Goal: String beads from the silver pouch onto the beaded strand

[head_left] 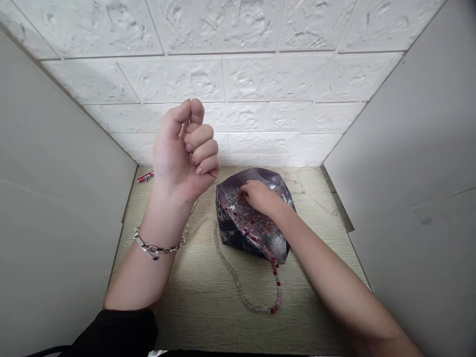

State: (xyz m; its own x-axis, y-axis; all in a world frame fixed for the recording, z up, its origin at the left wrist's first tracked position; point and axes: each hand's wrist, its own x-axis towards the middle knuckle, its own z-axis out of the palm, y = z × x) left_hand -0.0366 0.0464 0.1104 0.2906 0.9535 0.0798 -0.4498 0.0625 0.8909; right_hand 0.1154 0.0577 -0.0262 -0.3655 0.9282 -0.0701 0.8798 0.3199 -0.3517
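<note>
My left hand (189, 153) is raised before the wall, thumb and forefinger pinched together and the other fingers curled in. What the pinch holds is too fine to make out. A silver chain bracelet (159, 247) circles that wrist. My right hand (256, 194) reaches into an open dark bag (238, 235) with a silvery lining, its bent fingertips down among many small red, pink and clear beads (251, 218). From the bag's front edge a strand of clear and red beads (241, 292) loops over the table and runs up behind my left wrist.
The bag stands on a pale wood-grain table (208, 327). A small red item (145, 177) lies at the back left. Thin chains (303, 191) lie at the back right. A white brick-patterned wall (249, 79) closes the back, with grey panels (416, 129) at both sides.
</note>
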